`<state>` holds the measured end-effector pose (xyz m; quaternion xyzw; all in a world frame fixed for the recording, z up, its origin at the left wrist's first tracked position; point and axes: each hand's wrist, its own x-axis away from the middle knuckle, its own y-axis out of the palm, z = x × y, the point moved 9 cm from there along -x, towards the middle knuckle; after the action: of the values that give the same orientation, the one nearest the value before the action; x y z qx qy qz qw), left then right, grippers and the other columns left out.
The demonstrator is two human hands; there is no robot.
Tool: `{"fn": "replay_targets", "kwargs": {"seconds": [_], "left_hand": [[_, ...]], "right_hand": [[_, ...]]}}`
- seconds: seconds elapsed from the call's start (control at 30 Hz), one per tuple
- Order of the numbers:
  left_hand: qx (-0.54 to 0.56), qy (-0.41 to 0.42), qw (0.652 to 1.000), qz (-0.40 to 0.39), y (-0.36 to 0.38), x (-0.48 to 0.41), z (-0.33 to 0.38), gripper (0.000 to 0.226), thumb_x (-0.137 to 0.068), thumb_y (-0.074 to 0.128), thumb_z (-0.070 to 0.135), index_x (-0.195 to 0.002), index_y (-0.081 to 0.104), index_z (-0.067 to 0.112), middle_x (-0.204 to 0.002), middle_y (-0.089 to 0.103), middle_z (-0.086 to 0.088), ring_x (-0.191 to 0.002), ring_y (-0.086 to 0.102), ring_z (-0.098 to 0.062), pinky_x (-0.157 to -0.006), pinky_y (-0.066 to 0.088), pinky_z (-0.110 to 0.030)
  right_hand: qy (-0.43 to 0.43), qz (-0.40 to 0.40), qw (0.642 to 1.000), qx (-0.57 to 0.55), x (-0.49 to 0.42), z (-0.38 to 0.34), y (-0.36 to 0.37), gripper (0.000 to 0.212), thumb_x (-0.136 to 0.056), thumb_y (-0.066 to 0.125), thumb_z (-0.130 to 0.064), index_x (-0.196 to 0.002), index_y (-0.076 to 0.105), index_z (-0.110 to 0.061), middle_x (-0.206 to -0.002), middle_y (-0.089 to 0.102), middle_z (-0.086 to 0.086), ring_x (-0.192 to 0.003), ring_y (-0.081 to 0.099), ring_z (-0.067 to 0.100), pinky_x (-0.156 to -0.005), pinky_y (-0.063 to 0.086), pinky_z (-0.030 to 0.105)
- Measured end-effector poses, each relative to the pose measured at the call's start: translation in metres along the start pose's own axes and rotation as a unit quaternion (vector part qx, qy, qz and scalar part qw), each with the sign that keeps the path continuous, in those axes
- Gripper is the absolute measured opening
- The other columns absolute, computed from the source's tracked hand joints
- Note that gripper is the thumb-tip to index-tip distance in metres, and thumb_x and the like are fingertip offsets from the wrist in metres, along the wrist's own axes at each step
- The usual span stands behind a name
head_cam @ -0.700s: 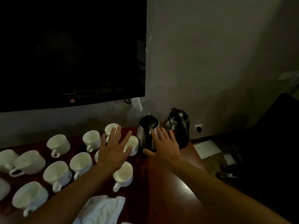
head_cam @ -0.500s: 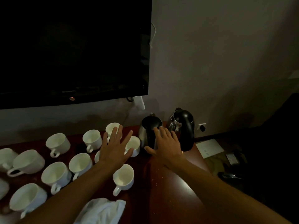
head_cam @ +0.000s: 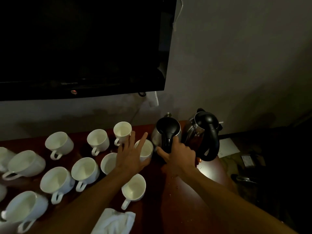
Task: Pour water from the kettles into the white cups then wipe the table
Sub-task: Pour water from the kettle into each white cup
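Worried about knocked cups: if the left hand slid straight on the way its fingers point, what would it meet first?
Probably the white cup right under the left hand's fingertips; height above it is unclear.

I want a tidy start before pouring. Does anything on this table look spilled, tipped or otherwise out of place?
Mostly tidy. Small pale specks dot the dark red wooden table near the right hand, which grips the handle of the nearer steel kettle. Whether they are crumbs or droplets is unclear. A crumpled white cloth lies at the near edge. The white cups look upright.

one head-worn view looks forward and down, close over the table [head_cam: 189, 196] toward the wall
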<state>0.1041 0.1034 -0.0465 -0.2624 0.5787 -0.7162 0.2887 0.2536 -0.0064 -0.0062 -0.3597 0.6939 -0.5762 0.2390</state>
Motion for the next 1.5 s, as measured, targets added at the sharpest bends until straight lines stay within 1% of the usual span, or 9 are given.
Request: {"fn": "replay_targets", "kwargs": {"seconds": [0.2, 0.37, 0.57, 0.7, 0.8, 0.93, 1.03, 1.17, 1.5], "left_hand": [[0.014, -0.017, 0.999, -0.046, 0.019, -0.014, 0.0, 0.104, -0.083, 0.058, 0.071, -0.154, -0.014, 0.042, -0.166, -0.006, -0.011, -0.152, 0.001, -0.035, -0.11, 0.033, -0.058], [0.066, -0.03, 0.994, -0.08, 0.035, -0.025, 0.0, 0.106, -0.081, 0.064, 0.067, -0.155, -0.008, 0.043, -0.165, -0.003, -0.008, -0.152, 0.01, -0.034, -0.108, 0.041, -0.055], [0.112, -0.066, 0.986, -0.108, 0.044, -0.029, 0.004, 0.096, -0.084, 0.067, 0.06, -0.155, 0.006, 0.036, -0.16, 0.009, -0.005, -0.147, 0.023, -0.034, -0.104, 0.043, -0.052], [0.124, -0.079, 0.985, -0.094, 0.045, -0.035, -0.001, 0.088, -0.079, 0.073, 0.055, -0.148, 0.024, 0.028, -0.144, 0.031, -0.005, -0.135, 0.038, -0.031, -0.098, 0.048, -0.047], [0.117, -0.072, 0.986, -0.099, 0.04, -0.038, 0.004, 0.083, -0.074, 0.078, 0.053, -0.139, 0.034, 0.025, -0.135, 0.039, -0.005, -0.126, 0.046, -0.03, -0.093, 0.05, -0.044], [0.1, -0.062, 0.987, -0.106, 0.035, -0.035, 0.006, 0.083, -0.072, 0.079, 0.052, -0.137, 0.036, 0.023, -0.133, 0.041, -0.006, -0.123, 0.049, -0.029, -0.092, 0.05, -0.04], [0.096, -0.053, 0.99, -0.092, 0.024, -0.03, 0.004, 0.083, -0.075, 0.078, 0.052, -0.139, 0.036, 0.021, -0.135, 0.042, -0.006, -0.122, 0.05, -0.03, -0.093, 0.05, -0.04], [0.084, -0.047, 0.993, -0.068, 0.0, -0.025, 0.005, 0.078, -0.078, 0.076, 0.05, -0.138, 0.037, 0.02, -0.136, 0.042, -0.006, -0.123, 0.05, -0.029, -0.088, 0.048, -0.039], [0.061, -0.042, 0.997, -0.023, -0.035, 0.007, 0.022, 0.082, -0.075, 0.078, 0.051, -0.139, 0.038, 0.02, -0.137, 0.041, -0.009, -0.119, 0.052, -0.033, -0.085, 0.053, -0.042]], "right_hand": [[0.015, 0.005, 1.0, -0.006, -0.008, 0.003, -0.002, 0.066, -0.086, 0.045, -0.08, -0.114, 0.044, -0.02, -0.08, 0.053, -0.005, -0.079, 0.067, 0.022, -0.064, 0.044, 0.033], [0.01, 0.005, 1.0, -0.02, -0.008, 0.004, -0.003, 0.064, -0.089, 0.045, -0.077, -0.119, 0.044, -0.02, -0.095, 0.069, 0.0, -0.087, 0.07, 0.024, -0.065, 0.037, 0.032], [0.011, -0.011, 0.999, -0.034, -0.005, 0.005, -0.002, 0.06, -0.093, 0.046, -0.07, -0.125, 0.043, -0.02, -0.103, 0.07, 0.001, -0.092, 0.069, 0.024, -0.068, 0.037, 0.032], [0.008, -0.002, 1.0, -0.025, -0.002, 0.011, -0.005, 0.059, -0.094, 0.046, -0.068, -0.127, 0.041, -0.02, -0.102, 0.07, 0.002, -0.092, 0.069, 0.027, -0.067, 0.037, 0.032], [0.02, -0.001, 0.999, -0.05, -0.001, 0.013, -0.001, 0.059, -0.094, 0.048, -0.066, -0.13, 0.04, -0.019, -0.105, 0.07, 0.003, -0.095, 0.069, 0.027, -0.068, 0.039, 0.032], [0.098, -0.031, 0.979, -0.178, -0.002, 0.019, 0.013, 0.067, -0.087, 0.059, -0.069, -0.131, 0.042, -0.021, -0.113, 0.068, 0.001, -0.104, 0.067, 0.027, -0.074, 0.044, 0.033], [0.13, -0.038, 0.958, -0.254, -0.002, 0.018, 0.021, 0.064, -0.086, 0.063, -0.066, -0.127, 0.044, -0.022, -0.114, 0.067, -0.001, -0.105, 0.066, 0.025, -0.079, 0.049, 0.034], [0.111, -0.041, 0.959, -0.258, -0.002, 0.016, 0.021, 0.061, -0.087, 0.064, -0.063, -0.126, 0.041, -0.022, -0.118, 0.067, 0.003, -0.108, 0.066, 0.027, -0.086, 0.053, 0.04], [0.054, -0.053, 0.969, -0.236, 0.023, 0.043, 0.01, 0.057, -0.088, 0.066, -0.06, -0.121, 0.041, -0.02, -0.112, 0.065, 0.002, -0.101, 0.067, 0.025, -0.081, 0.054, 0.039]]}}
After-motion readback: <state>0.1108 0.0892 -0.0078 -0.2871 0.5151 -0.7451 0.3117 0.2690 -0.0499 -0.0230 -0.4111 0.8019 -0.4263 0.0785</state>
